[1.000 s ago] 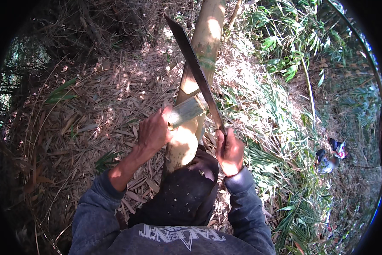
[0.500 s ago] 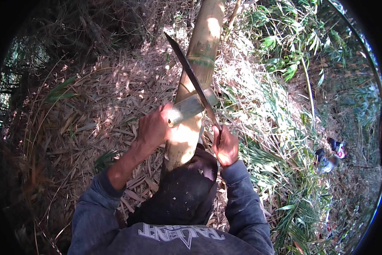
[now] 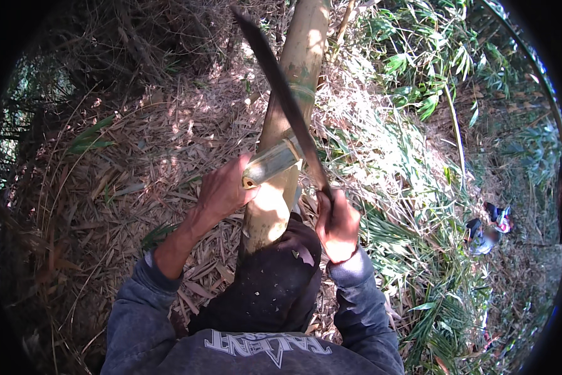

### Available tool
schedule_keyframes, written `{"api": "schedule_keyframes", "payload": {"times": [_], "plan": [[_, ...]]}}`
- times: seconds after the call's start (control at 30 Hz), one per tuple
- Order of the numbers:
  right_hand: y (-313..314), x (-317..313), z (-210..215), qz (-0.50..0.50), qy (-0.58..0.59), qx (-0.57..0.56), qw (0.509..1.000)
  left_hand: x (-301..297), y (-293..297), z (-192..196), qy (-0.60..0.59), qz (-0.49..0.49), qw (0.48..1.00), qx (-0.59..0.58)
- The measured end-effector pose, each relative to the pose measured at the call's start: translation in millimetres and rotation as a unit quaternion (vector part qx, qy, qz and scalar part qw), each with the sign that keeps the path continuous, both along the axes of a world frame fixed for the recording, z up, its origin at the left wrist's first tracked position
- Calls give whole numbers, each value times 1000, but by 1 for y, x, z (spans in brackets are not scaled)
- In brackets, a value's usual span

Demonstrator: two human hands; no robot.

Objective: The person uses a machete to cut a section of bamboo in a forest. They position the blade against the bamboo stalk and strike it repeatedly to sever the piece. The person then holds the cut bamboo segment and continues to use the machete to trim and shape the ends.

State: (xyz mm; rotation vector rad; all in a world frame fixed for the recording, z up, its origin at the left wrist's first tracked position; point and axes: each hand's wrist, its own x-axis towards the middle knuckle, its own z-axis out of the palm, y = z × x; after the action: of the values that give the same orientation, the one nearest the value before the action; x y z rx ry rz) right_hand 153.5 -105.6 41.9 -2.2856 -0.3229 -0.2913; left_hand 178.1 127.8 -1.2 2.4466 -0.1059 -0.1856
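My left hand [image 3: 223, 186] is wrapped round the near end of a short green bamboo piece [image 3: 271, 164], which lies slantwise over a thick bamboo pole [image 3: 283, 131]. A small dark hole shows in the piece's near end. In my right hand [image 3: 338, 225] is the handle of a long machete [image 3: 284, 94], gripped in closed fingers. Its dark blade slants up and to the left, crossing above the pole close to the far end of the bamboo piece. Whether the blade touches the piece I cannot tell. The pole's near end rests by my knee [image 3: 281, 262].
Dry bamboo leaves [image 3: 149, 181] cover the ground around the pole. Green leafy cuttings [image 3: 381, 231] lie to the right, with a thin pale stalk [image 3: 455, 128] among them. Dry brush [image 3: 131, 44] stands at the far left. Another person [image 3: 483, 237] is at the far right.
My right hand has moved slightly right and nearer to me, and the machete blade has lifted. The bamboo piece has turned a little in my left hand, showing its hole more.
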Motion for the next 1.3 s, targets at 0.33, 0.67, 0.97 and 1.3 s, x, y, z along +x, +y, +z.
{"api": "schedule_keyframes", "payload": {"times": [0.33, 0.67, 0.97, 1.3], "plan": [[-12, 6, -42, -17, 26, -121, 992, 3, -7, 0, 21, 4, 1000, 23], [5, 1, 29, 4, 4, 15, 1000, -4, -9, -6, -67, 19, 996, 49], [-14, 14, -45, -29, 28, -150, 988, 4, -12, -1, -70, -1, 995, 75], [-13, 8, -1, -1, 19, -134, 991, 12, 3, -6, -25, -22, 999, 17]]}}
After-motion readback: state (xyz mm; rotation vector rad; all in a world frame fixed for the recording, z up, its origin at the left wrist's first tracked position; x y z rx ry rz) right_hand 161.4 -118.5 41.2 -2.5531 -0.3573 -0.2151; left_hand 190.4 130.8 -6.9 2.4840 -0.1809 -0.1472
